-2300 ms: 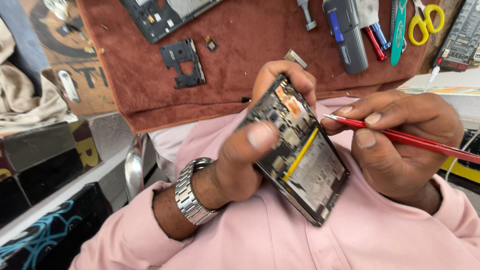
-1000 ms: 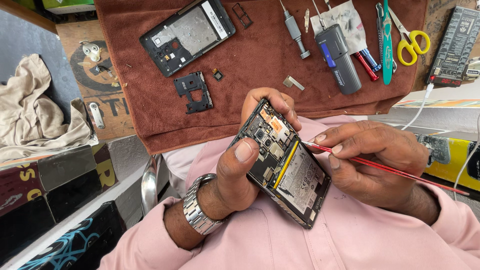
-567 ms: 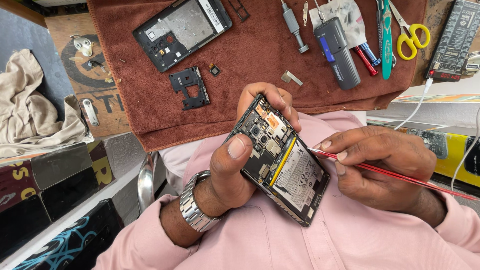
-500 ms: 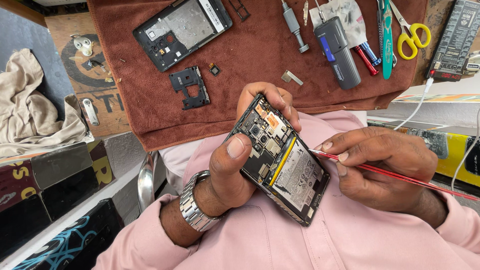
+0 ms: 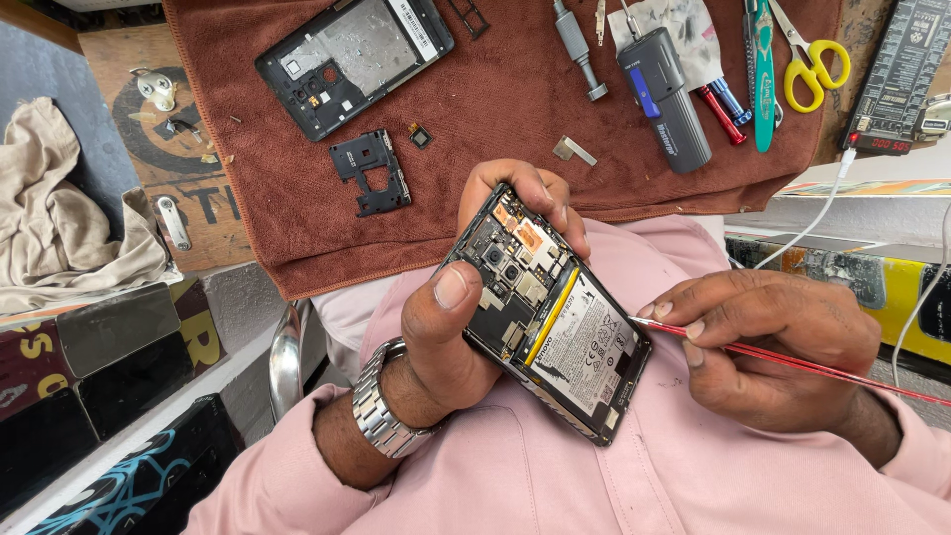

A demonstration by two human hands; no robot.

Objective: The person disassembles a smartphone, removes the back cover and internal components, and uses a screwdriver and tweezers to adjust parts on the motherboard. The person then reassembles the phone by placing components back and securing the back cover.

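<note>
My left hand point(image 5: 466, 317) grips an opened phone point(image 5: 550, 312) with its back cover off, so the circuit board, cameras and battery show. The thumb rests on the board's left edge and the fingers wrap over the top end. My right hand point(image 5: 778, 342) pinches thin red tweezers point(image 5: 792, 362), whose tip sits at the phone's right edge beside the battery. A metal watch is on my left wrist. Both hands hover over my lap, and I wear a pink shirt.
A brown cloth point(image 5: 495, 109) on the bench carries the phone's back cover point(image 5: 352, 59), a small black bracket point(image 5: 371, 168), a grey screwdriver point(image 5: 580, 50), a dark grey tool point(image 5: 664, 94), pens and yellow-handled scissors point(image 5: 812, 59). A beige rag point(image 5: 69, 213) lies at left.
The view has shifted so more of the bench shows. The phone has tilted slightly, and the tweezers' tip has drawn back from the board to the phone's right edge.
</note>
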